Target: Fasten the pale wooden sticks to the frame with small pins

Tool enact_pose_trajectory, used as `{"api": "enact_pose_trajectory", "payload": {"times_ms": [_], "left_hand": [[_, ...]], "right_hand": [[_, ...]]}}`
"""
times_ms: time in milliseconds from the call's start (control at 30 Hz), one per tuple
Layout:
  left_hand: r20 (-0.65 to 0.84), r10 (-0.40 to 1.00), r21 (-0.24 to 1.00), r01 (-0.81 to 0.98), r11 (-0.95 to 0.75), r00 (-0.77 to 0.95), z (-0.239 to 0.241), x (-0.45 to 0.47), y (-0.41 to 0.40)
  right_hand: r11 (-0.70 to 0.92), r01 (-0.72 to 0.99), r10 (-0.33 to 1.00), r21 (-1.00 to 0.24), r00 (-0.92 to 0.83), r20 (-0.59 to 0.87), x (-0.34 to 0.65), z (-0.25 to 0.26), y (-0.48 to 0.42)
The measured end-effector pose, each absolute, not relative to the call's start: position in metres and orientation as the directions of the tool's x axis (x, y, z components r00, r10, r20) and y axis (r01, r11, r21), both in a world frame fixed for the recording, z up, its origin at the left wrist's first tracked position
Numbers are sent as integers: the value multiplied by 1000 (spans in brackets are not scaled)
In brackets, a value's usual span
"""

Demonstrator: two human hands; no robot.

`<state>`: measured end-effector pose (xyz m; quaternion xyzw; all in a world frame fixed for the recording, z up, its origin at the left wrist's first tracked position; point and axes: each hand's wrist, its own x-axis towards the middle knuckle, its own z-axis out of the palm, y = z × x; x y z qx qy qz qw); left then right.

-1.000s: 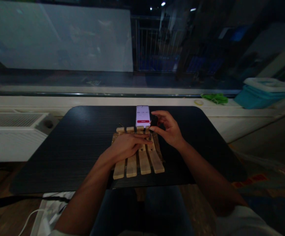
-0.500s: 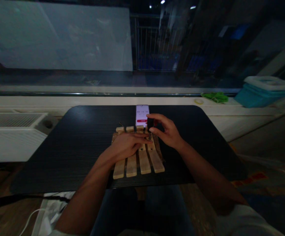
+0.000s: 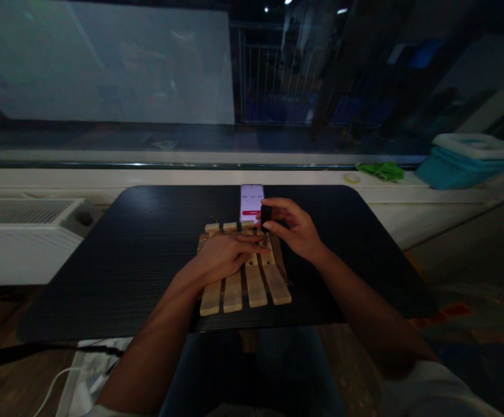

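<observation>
Your left hand (image 3: 221, 253) lies palm down and outstretched across the wooden slats (image 3: 256, 286), its fingers pointing right and not curled around anything; two fingertips lie on either side of a thin, dark piece (image 3: 265, 238) over the rightmost slat, and it is too small and dim to tell whether they touch it. Your right hand (image 3: 294, 226) is pinched closed on an upright black handle (image 3: 266, 215), with thumb and fingers against it, just above that thin piece; you cannot clearly see whether the two are joined. The four pale slats sit side by side near the middle of the dark surface (image 3: 147, 260), with narrow gaps between them and their near ends fanned toward your edge. They rest over a rough brown base (image 3: 279, 255) that shows along the right side, and dark round spots mark the two right-hand slats, just on your side of the left fingertips. Just beyond the slats lies a phone (image 3: 252, 200) with its screen lit and a red bar across it, partly hidden by your right fingers. Past the far edge of the surface, the sill (image 3: 182, 176) under the window (image 3: 182, 69) carries, over to the right, a roll of tape (image 3: 352, 179), a crumpled green cloth (image 3: 382, 170) and a teal box (image 3: 460, 168) with a pale lid. To the left of the surface stands a white radiator (image 3: 26, 249).
</observation>
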<state>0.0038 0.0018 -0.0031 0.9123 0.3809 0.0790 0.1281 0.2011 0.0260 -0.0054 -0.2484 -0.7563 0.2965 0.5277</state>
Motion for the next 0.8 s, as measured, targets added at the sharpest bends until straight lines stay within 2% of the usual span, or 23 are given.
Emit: {"api": "enact_pose_trajectory", "payload": {"times_ms": [633, 800], "left_hand": [[73, 705, 294, 660, -691, 705, -3, 4, 2], [66, 703, 297, 659, -691, 708, -2, 4, 2]], "right_hand": [[703, 194, 711, -685, -241, 661, 198, -6, 26], [725, 120, 675, -678, -317, 666, 202, -8, 27]]}}
